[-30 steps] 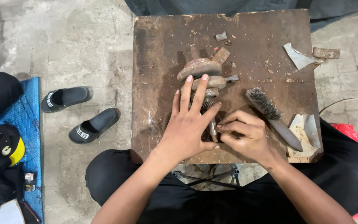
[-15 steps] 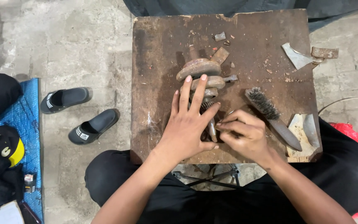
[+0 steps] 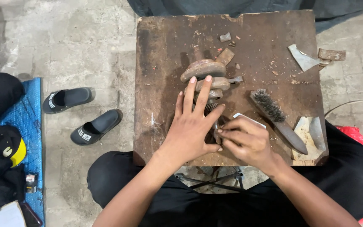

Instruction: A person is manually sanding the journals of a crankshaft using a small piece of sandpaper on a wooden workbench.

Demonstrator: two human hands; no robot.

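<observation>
On the wooden worktop [image 3: 164,63], the left hand [image 3: 192,130] lies flat over rusty metal parts [image 3: 206,77] while the right hand [image 3: 248,141] pinches a small piece beside a wire brush [image 3: 274,113].

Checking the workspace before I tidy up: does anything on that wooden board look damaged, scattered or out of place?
Yes. The worn brown wooden board has a chipped, ragged far edge, and small rusty fragments lie scattered on it. The left hand presses rusty stacked metal parts; the right hand pinches beside it.
</observation>
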